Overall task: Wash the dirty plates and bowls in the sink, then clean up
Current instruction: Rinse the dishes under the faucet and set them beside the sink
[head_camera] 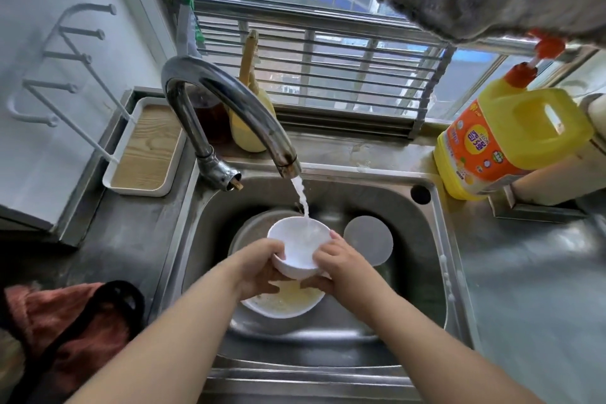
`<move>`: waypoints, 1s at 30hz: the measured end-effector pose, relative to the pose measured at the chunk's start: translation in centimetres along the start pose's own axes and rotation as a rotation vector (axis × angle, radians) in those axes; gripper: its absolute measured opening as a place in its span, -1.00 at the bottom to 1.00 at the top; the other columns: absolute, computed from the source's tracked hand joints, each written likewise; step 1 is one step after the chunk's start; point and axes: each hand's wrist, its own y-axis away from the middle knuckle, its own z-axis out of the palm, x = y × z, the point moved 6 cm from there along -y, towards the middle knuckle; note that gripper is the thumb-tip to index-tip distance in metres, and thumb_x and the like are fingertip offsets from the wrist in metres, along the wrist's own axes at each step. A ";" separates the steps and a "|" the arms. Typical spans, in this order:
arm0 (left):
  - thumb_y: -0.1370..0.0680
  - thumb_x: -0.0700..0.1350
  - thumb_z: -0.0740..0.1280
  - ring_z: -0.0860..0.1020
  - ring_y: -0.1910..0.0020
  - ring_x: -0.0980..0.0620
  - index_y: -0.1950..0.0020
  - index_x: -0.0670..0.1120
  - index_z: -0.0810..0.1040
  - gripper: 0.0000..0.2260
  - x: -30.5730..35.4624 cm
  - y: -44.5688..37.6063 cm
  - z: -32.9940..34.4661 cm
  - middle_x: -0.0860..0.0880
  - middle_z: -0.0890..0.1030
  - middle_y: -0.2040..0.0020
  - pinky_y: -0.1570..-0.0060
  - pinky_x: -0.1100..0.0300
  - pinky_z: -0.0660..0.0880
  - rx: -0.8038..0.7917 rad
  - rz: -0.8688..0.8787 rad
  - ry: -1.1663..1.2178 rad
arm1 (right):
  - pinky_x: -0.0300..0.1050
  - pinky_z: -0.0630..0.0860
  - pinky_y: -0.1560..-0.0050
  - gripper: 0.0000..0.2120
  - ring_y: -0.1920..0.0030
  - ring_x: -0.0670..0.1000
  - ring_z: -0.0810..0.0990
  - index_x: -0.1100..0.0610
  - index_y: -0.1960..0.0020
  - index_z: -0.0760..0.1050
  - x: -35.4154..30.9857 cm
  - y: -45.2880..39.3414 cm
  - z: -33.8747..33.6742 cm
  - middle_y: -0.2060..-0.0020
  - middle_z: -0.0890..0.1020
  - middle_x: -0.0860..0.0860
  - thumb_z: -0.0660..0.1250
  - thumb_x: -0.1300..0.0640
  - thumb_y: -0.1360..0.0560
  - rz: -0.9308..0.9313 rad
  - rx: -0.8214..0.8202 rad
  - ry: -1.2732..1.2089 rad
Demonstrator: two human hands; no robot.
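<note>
Steel sink (423, 239) set in a wet steel bench (524, 289) under a barred window; tap (229, 108) running. A yellow detergent jug (511, 141) stood on the bench to the right, a white tray (144, 147) to the left, a reddish cloth (65, 321) at the near left edge.

Small white bowl (298, 248) was held over the basin, tilted toward the tap, the stream landing inside its far rim. Left hand (259, 269) gripped the near-left wall, fingers curled round the outside. Right hand (341, 266) gripped the right side, fingertips at the rim. Directly beneath sat a larger white bowl (282, 303) holding yellowish residue, inside a metal basin (249, 229). A round white plate (369, 239) lay to the right on the sink floor.

Judgement: rinse step. Best done by rotating the bowl so water sweeps the whole inner wall, then the underside and foot. Wet glaze likely slippery; keep both hands on, low over the sink. Runoff falls into the dirty bowl below, useful for soaking it.
</note>
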 end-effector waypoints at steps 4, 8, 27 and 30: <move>-0.55 0.12 0.23 0.58 0.21 -0.13 0.00 -0.09 0.58 -0.70 0.6 -0.2 1.2 -0.17 0.64 0.19 0.19 0.05 0.50 0.018 0.127 0.440 | -0.16 0.38 0.18 -0.69 0.24 -0.06 0.40 0.16 0.20 0.43 -1.2 -0.9 -0.8 0.34 0.43 -0.13 0.52 0.03 -0.38 0.410 -0.053 -0.437; -0.56 0.27 0.15 0.62 0.07 -0.20 -0.07 -0.17 0.61 -0.47 0.7 -0.1 1.9 -0.26 0.66 0.03 -0.01 -0.08 0.54 -0.011 0.207 0.539 | 0.09 0.58 0.07 -0.59 0.13 0.12 0.63 0.23 0.04 0.53 0.6 -0.2 -0.7 0.18 0.65 0.12 0.51 -0.08 -0.37 0.782 0.129 -0.952; -0.65 0.02 0.15 0.57 -0.13 0.03 -0.38 0.08 0.38 -0.70 3.1 1.2 1.1 0.02 0.57 -0.23 0.06 0.11 0.56 0.179 0.512 0.425 | 0.13 0.60 -0.03 -0.56 0.08 0.14 0.66 0.25 -0.04 0.55 1.0 -2.7 1.9 0.08 0.68 0.17 0.32 -0.16 -0.51 1.284 0.462 -1.392; -0.68 0.03 0.03 0.53 -0.22 -0.12 -0.44 0.08 0.36 -0.66 3.0 0.9 1.4 -0.09 0.52 -0.32 0.19 0.19 0.50 0.180 0.465 0.315 | 0.09 0.56 -0.09 -0.62 0.03 0.13 0.62 0.17 0.02 0.52 1.7 -2.5 0.6 0.07 0.65 0.13 0.14 -0.14 -0.61 1.249 0.453 -1.190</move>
